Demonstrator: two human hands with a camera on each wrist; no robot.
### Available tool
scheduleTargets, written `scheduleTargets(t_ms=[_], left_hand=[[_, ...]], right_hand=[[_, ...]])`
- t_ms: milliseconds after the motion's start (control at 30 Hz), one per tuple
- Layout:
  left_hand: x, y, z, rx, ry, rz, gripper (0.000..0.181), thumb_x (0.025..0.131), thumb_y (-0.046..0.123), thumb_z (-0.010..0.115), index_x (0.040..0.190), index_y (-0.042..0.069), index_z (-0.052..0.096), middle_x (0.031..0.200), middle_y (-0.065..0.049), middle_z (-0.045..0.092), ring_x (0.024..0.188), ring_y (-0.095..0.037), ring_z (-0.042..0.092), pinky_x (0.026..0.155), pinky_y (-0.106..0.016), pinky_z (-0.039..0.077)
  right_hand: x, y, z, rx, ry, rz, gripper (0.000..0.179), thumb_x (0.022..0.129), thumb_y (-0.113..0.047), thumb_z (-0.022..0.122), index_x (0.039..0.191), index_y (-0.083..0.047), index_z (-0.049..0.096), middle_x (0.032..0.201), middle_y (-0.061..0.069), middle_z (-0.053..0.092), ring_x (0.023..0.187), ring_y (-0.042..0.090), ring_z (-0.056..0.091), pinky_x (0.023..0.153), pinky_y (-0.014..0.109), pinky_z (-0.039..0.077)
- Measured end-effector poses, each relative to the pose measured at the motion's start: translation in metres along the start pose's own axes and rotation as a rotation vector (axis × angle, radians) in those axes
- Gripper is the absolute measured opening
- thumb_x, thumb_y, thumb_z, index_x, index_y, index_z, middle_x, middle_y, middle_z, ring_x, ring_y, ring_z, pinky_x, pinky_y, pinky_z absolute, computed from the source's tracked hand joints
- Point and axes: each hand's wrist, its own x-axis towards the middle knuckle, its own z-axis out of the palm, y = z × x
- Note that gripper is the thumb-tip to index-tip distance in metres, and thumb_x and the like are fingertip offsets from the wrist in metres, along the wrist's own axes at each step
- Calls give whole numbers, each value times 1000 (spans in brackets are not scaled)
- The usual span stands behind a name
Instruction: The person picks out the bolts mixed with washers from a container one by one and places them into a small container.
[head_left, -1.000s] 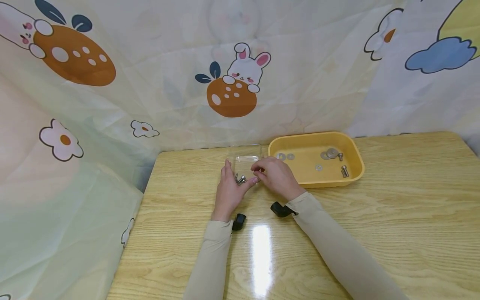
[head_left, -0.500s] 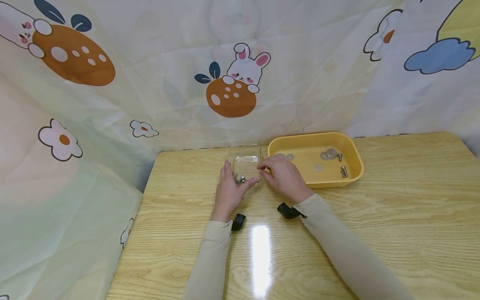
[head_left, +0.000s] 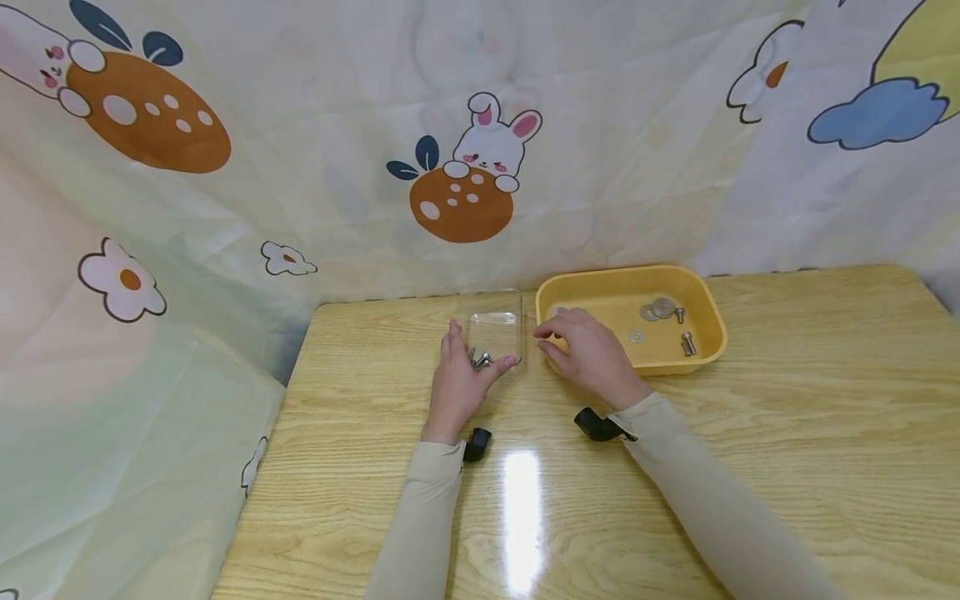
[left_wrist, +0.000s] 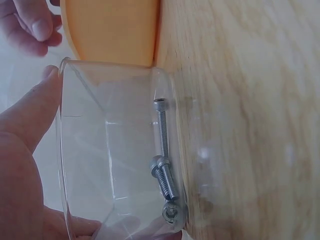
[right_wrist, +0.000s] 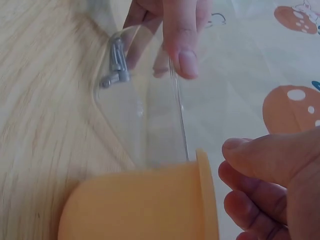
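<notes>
A clear plastic box (head_left: 519,333) stands on the table, and my left hand (head_left: 459,383) grips it, the thumb on the near rim and the fingers along its left side. Several metal socket head screws (left_wrist: 162,130) lie on its bottom, as the left wrist view shows. My right hand (head_left: 588,358) hovers over the left end of a yellow plastic bin (head_left: 712,333). In the right wrist view its thumb and fingers are loosely bent, with nothing between them. Inside the bin are several flat washers (head_left: 663,308) and a few screws (head_left: 688,343). The hand hides the bin's near left corner.
The bin stands just right of the clear box, with a narrow gap between them. Both are near the back edge of the wooden table (head_left: 810,417). A printed cloth (head_left: 622,167) hangs directly behind and along the left side.
My right hand has moved right, from the clear box's near right corner to over the yellow bin's left end. The left hand and the box stay in place.
</notes>
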Motion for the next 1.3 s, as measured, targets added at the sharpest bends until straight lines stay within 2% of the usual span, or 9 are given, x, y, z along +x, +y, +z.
scheduleTargets(t_ms=[367,767,1000,1100,1300], left_hand=[[-1,1,0,-7,5,-9,120,80,57,80,161,3,9,161,-19,26,132,-42,47,108,-53,39],[-1,-1,0,-1,7,10,122,80,58,79,161,3,7,161,-20,26,129,-43,50,106,-54,41],[-4,-1,0,-29,2,5,122,79,59,79,162,4,7,163,-19,22,135,-43,44,109,-54,38],[-6,-1,0,-34,3,4,122,80,58,79,161,4,8,163,-19,22,136,-44,43,109,-55,37],[-7,-1,0,-26,10,0,122,79,60,79,161,4,9,164,-19,20,136,-44,43,110,-55,37]], right_hand=[[-12,13,-19,-15,6,32,17,89,-11,78,105,-8,76,106,6,73,93,24,64,78,41,54],[-28,31,-36,-50,11,71,17,91,-10,74,107,-4,75,102,9,73,92,28,65,73,43,53],[-36,42,-50,-103,4,104,18,91,-11,74,106,-3,74,102,11,73,89,30,65,71,45,53],[-40,47,-57,-137,-5,121,19,90,-10,75,106,-1,74,102,13,72,88,31,64,70,45,54],[-46,55,-72,-169,-81,152,25,92,-11,73,112,3,70,108,20,69,92,34,64,74,48,55]])
